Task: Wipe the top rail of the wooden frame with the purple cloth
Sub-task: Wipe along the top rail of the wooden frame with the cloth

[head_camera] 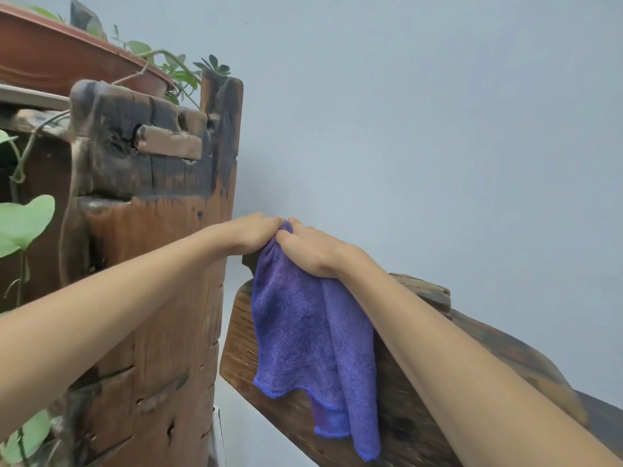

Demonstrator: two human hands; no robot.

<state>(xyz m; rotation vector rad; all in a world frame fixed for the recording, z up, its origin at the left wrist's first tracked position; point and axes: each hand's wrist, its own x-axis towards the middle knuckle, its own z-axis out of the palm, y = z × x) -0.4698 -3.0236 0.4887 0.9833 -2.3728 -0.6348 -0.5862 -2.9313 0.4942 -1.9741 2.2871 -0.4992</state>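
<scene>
Blue wall (438,129), planter (67,55) holding greenery, apparently.

This is looking like a room in a home, in a corner decorated with rustic things. A plain pale blue-grey wall (438,112) is filling the background. An old weathered wooden frame (161,230), dark and cracked, is standing against it. A terracotta planter (67,59) is sitting on top, and green vine leaves (23,220) are hanging down beside it.

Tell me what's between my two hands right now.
A bunched fold of the purple cloth, gripped by left hand and right hand, in the head view.
</scene>
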